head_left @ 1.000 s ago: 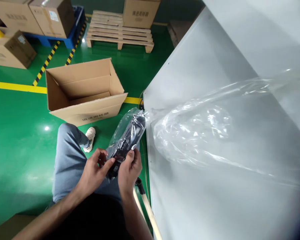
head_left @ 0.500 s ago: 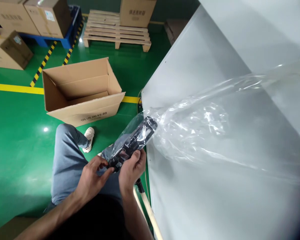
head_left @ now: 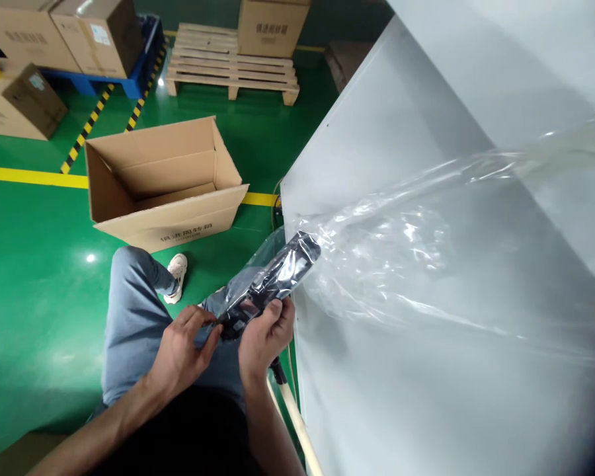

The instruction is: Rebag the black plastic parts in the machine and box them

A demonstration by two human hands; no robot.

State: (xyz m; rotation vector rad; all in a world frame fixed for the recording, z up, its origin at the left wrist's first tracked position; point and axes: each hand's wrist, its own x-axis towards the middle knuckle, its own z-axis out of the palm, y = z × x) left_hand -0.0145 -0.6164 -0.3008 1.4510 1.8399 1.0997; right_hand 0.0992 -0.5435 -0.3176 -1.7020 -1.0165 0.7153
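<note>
My left hand [head_left: 181,349] and my right hand [head_left: 265,337] are closed together on the near end of a long black device [head_left: 272,281] wrapped in a clear plastic bag. The device tilts up to the right, and its far end reaches the corner of a white table [head_left: 401,410]. A large crumpled sheet of clear plastic [head_left: 426,258] lies across that table, beginning just beyond the device's tip. My hands are above my lap, over my jeans-clad leg [head_left: 131,311].
An open cardboard box [head_left: 161,178] stands on the green floor ahead of my knee. Further back are a wooden pallet [head_left: 233,63] with a carton on it, more stacked cartons [head_left: 24,66] on the left, and yellow floor lines [head_left: 30,175].
The bagged device has swung up and to the right, its tip now meeting the table corner and the plastic sheet. Both hands stayed closed on its near end.
</note>
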